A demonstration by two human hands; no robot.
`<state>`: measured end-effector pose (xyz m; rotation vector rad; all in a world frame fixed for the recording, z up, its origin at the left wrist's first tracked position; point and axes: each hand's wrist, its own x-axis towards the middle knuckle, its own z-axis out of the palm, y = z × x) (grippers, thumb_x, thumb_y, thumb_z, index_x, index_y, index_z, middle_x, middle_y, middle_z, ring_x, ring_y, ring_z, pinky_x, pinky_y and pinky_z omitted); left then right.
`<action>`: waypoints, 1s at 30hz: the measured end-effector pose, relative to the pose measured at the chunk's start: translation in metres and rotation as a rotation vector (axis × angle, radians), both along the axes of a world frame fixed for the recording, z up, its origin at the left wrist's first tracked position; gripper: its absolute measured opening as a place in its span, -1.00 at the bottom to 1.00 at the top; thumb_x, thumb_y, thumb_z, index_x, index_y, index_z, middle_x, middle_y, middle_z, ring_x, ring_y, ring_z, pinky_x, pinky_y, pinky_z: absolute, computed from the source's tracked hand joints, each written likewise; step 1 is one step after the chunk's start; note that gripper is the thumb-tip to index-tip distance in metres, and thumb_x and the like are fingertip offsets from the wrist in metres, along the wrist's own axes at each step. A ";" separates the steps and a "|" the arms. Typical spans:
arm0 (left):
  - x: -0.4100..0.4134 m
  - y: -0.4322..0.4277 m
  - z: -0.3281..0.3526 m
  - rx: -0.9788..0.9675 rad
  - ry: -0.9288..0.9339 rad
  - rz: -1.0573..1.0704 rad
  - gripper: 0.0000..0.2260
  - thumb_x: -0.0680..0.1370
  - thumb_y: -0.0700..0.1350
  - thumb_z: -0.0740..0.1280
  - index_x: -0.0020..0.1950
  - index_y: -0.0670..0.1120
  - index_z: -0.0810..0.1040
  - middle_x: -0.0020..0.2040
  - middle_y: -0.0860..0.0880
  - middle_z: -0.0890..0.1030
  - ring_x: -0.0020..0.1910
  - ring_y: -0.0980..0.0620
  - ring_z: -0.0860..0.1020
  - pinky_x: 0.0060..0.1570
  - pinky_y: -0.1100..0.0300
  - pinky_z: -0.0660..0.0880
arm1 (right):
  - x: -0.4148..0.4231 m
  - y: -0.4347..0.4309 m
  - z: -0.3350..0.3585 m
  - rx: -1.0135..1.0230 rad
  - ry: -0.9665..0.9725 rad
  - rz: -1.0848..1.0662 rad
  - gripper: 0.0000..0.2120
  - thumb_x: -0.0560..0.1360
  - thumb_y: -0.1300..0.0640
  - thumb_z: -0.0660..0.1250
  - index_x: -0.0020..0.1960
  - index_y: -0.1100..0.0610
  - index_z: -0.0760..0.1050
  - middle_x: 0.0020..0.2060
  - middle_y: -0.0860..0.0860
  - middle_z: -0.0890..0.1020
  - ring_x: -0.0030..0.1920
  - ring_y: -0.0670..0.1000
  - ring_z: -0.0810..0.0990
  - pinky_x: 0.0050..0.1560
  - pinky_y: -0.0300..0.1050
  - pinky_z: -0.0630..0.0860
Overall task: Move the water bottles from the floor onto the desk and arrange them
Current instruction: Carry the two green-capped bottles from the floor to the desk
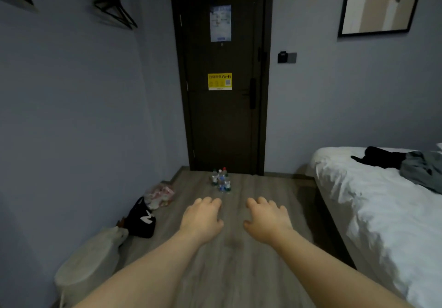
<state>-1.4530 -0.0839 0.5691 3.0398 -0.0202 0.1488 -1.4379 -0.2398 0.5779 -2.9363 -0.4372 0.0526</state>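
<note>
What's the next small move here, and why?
Probably step forward toward the water bottles clustered upright on the floor by the door. Both the left hand and right hand are open, empty and well short of them; no desk is in view.

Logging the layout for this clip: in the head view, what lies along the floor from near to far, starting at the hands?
Left hand and right hand side by side, both empty → cluster of water bottles standing on the wooden floor → closed dark door.
</note>
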 end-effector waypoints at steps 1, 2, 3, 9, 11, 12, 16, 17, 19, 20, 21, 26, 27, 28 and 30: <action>0.018 0.001 -0.002 0.005 0.004 0.002 -0.69 0.53 -0.04 0.21 0.26 -0.05 0.40 0.24 -0.06 0.46 0.26 -0.08 0.39 0.18 0.05 0.39 | 0.018 -0.001 -0.003 0.000 0.014 -0.012 -0.54 0.53 -0.06 0.20 0.38 0.01 0.23 0.30 0.06 0.40 0.32 0.13 0.37 0.28 0.07 0.30; 0.034 0.002 -0.003 0.005 0.007 0.004 -0.69 0.53 -0.04 0.21 0.26 -0.05 0.40 0.24 -0.06 0.46 0.26 -0.08 0.39 0.18 0.05 0.39 | 0.033 -0.002 -0.006 0.003 0.022 -0.026 -0.53 0.52 -0.06 0.20 0.39 0.00 0.22 0.31 0.06 0.40 0.32 0.13 0.37 0.29 0.07 0.30; 0.053 0.004 -0.006 0.002 0.008 0.004 -0.69 0.53 -0.04 0.21 0.26 -0.05 0.40 0.24 -0.06 0.46 0.26 -0.08 0.40 0.18 0.05 0.39 | 0.052 -0.003 -0.009 0.008 0.025 -0.034 -0.52 0.53 -0.06 0.20 0.40 0.00 0.21 0.31 0.06 0.40 0.32 0.13 0.37 0.30 0.07 0.30; 0.164 0.030 -0.018 -0.027 0.004 -0.034 -0.68 0.54 -0.05 0.22 0.29 -0.04 0.39 0.24 -0.06 0.47 0.25 -0.06 0.41 0.16 0.07 0.39 | 0.165 0.015 -0.022 -0.033 0.013 -0.035 -0.53 0.53 -0.05 0.20 0.40 0.00 0.23 0.28 0.05 0.42 0.30 0.12 0.39 0.29 0.06 0.32; 0.209 0.048 -0.016 -0.057 -0.005 -0.042 -0.69 0.54 -0.04 0.22 0.27 -0.04 0.40 0.24 -0.06 0.47 0.25 -0.05 0.41 0.16 0.08 0.39 | 0.210 0.031 -0.023 -0.020 0.006 -0.035 -0.55 0.52 -0.05 0.20 0.38 0.00 0.24 0.27 0.05 0.42 0.29 0.12 0.39 0.29 0.06 0.32; 0.231 0.058 -0.015 -0.077 -0.010 -0.039 -0.70 0.54 -0.04 0.22 0.26 -0.04 0.41 0.23 -0.06 0.47 0.25 -0.04 0.41 0.16 0.09 0.39 | 0.232 0.040 -0.022 -0.015 0.010 -0.035 -0.55 0.52 -0.05 0.20 0.38 0.00 0.25 0.27 0.05 0.42 0.30 0.12 0.39 0.29 0.06 0.32; 0.321 0.090 -0.006 -0.155 -0.030 -0.054 -0.71 0.55 -0.04 0.23 0.27 -0.03 0.41 0.23 -0.03 0.48 0.23 -0.01 0.43 0.16 0.12 0.42 | 0.320 0.075 -0.015 -0.005 0.035 -0.035 -0.56 0.53 -0.04 0.19 0.38 0.00 0.25 0.29 0.05 0.42 0.31 0.12 0.39 0.31 0.06 0.30; 0.341 0.097 -0.005 -0.165 -0.035 -0.062 -0.71 0.56 -0.05 0.23 0.27 -0.02 0.42 0.22 -0.03 0.48 0.22 0.00 0.43 0.15 0.12 0.43 | 0.339 0.083 -0.015 -0.005 0.040 -0.037 -0.56 0.53 -0.04 0.19 0.38 0.00 0.25 0.29 0.05 0.42 0.30 0.12 0.39 0.30 0.06 0.31; 0.377 0.111 -0.006 -0.179 -0.036 -0.066 -0.72 0.56 -0.05 0.23 0.27 -0.01 0.42 0.22 -0.02 0.48 0.21 0.01 0.43 0.16 0.13 0.44 | 0.373 0.097 -0.015 -0.002 0.051 -0.043 -0.56 0.54 -0.04 0.19 0.39 0.00 0.24 0.29 0.05 0.42 0.30 0.12 0.39 0.29 0.05 0.31; 0.393 0.118 -0.008 -0.185 -0.028 -0.064 -0.71 0.56 -0.04 0.24 0.28 -0.01 0.41 0.23 -0.01 0.47 0.21 0.02 0.43 0.16 0.13 0.43 | 0.389 0.102 -0.016 0.001 0.063 -0.048 -0.55 0.54 -0.04 0.19 0.40 0.00 0.23 0.30 0.05 0.41 0.31 0.12 0.39 0.29 0.05 0.32; 0.408 0.124 -0.011 -0.190 -0.017 -0.060 -0.70 0.56 -0.04 0.24 0.29 0.00 0.40 0.23 -0.01 0.47 0.22 0.02 0.42 0.16 0.15 0.42 | 0.404 0.108 -0.018 0.005 0.077 -0.048 -0.54 0.54 -0.04 0.19 0.41 -0.01 0.21 0.32 0.05 0.41 0.31 0.12 0.38 0.30 0.06 0.32; 0.478 0.158 -0.026 -0.231 0.001 -0.048 -0.70 0.56 -0.03 0.25 0.30 0.02 0.40 0.23 0.02 0.46 0.22 0.07 0.41 0.12 0.23 0.37 | 0.479 0.143 -0.029 0.042 0.121 -0.038 -0.50 0.55 -0.04 0.19 0.44 -0.01 0.17 0.34 0.06 0.39 0.33 0.12 0.38 0.30 0.07 0.32; 0.491 0.164 -0.029 -0.236 0.007 -0.045 -0.69 0.57 -0.03 0.24 0.31 0.02 0.39 0.23 0.02 0.46 0.23 0.08 0.41 0.14 0.23 0.37 | 0.495 0.150 -0.033 0.050 0.128 -0.034 -0.49 0.54 -0.03 0.20 0.45 -0.02 0.16 0.34 0.06 0.39 0.33 0.12 0.38 0.31 0.07 0.32; 0.505 0.169 -0.033 -0.234 0.017 -0.042 -0.69 0.57 -0.03 0.24 0.31 0.02 0.39 0.23 0.02 0.46 0.23 0.07 0.41 0.15 0.23 0.38 | 0.511 0.157 -0.037 0.056 0.138 -0.030 -0.49 0.54 -0.03 0.20 0.45 -0.02 0.15 0.35 0.06 0.39 0.33 0.12 0.37 0.33 0.07 0.31; 0.536 0.180 -0.040 -0.221 0.042 -0.034 -0.68 0.57 -0.04 0.24 0.32 0.00 0.39 0.24 0.00 0.46 0.24 0.06 0.41 0.17 0.21 0.38 | 0.544 0.168 -0.045 0.066 0.163 -0.028 -0.48 0.54 -0.04 0.20 0.45 -0.02 0.16 0.35 0.06 0.39 0.33 0.11 0.37 0.34 0.07 0.31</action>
